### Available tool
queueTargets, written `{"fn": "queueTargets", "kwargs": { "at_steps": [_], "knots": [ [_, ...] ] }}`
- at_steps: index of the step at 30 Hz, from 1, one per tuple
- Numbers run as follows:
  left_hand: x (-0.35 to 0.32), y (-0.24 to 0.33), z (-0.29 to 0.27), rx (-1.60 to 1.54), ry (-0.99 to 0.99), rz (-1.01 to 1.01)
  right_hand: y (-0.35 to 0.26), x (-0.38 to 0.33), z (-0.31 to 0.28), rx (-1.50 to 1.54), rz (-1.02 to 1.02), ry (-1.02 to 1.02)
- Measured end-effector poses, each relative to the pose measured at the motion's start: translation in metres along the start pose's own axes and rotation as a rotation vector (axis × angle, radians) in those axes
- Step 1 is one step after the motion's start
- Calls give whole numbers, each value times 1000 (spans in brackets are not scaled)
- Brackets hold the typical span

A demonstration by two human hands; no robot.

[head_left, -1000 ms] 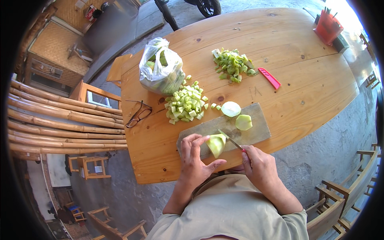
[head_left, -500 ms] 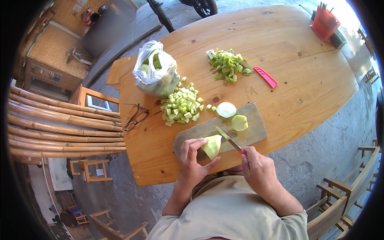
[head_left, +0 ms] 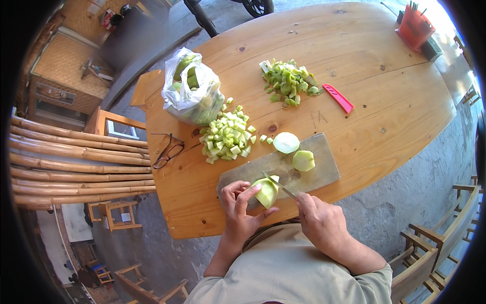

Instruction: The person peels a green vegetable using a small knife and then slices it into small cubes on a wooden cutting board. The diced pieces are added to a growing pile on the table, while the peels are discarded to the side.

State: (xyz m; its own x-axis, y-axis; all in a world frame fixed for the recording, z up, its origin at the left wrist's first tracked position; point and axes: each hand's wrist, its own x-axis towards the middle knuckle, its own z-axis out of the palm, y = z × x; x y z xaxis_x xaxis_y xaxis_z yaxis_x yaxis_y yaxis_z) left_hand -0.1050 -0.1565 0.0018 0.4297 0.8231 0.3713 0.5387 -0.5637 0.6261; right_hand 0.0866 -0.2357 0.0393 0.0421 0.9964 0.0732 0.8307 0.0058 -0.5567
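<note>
My left hand [head_left: 240,207] grips a pale green peeled vegetable piece [head_left: 267,192] at the near end of a wooden cutting board [head_left: 319,175]. My right hand [head_left: 319,223] is closed on a knife [head_left: 277,184], whose blade rests against that piece. Two more peeled halves [head_left: 286,142] [head_left: 304,160] lie further along the board. A heap of diced green cubes [head_left: 227,137] sits on the table just beyond the board's left end.
The round wooden table [head_left: 385,126] also carries a plastic bag of green vegetables [head_left: 191,93], a pile of green peelings [head_left: 287,82], a red knife sheath [head_left: 338,98], eyeglasses [head_left: 168,152] and a red holder [head_left: 416,25]. Bamboo poles [head_left: 76,167] lie left; wooden chairs [head_left: 430,253] stand right.
Both hands stay at the board's near end; the knife has shifted slightly against the held piece. The view has shifted a little.
</note>
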Motion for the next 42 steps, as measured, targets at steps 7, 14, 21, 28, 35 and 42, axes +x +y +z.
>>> {"fn": "queueTargets", "kwargs": {
  "at_steps": [7,14,21,28,35,42],
  "knots": [
    [-6,-5,4,-25,-3,-17,2,2,3,-4,10,-99],
    [-7,-8,5,-14,11,1,-1,7,12,-61,17,-221],
    [-9,-8,4,-45,40,-41,0,7,7,60,142,-179],
    [-11,-10,6,-43,36,-24,-6,4,-9,143,123,-15],
    [-11,-8,4,-42,28,-25,-9,3,-7,74,10,-21],
    [-10,-9,5,-58,30,-16,-10,1,0,-30,-41,-62]
  ]
}}
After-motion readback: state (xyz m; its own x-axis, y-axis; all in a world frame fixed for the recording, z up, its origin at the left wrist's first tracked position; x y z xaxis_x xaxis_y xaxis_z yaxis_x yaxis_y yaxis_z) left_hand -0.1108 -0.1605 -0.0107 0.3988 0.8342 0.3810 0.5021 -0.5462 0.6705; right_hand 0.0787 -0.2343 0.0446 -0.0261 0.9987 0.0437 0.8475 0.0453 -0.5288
